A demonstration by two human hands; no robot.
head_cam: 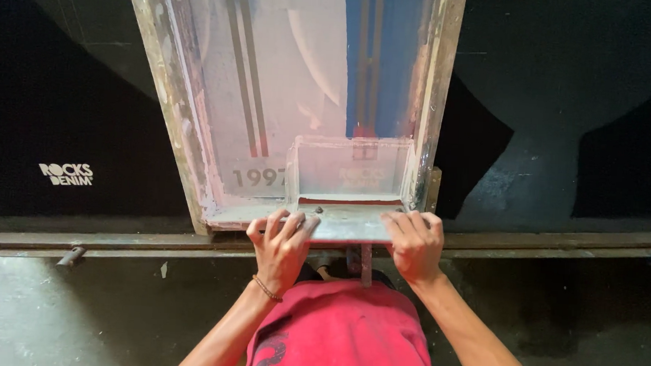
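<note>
Black garments lay flat either side of the screen frame [187, 124]; both hands, left [281, 244] and right [414, 243], clamped the squeegee [347, 223] at the frame's near end, pull apparently finished.

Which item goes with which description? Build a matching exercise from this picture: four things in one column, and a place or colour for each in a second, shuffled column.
Things:
1. left hand
2. right hand
3. shirt
4. screen frame

Descriptions:
A. red, at the bottom of the picture
B. grips the squeegee handle at its right end
C. wears a thin bracelet at the wrist
D. pale, paint-stained, lying over black fabric

Pairs: 1-C, 2-B, 3-A, 4-D
</note>
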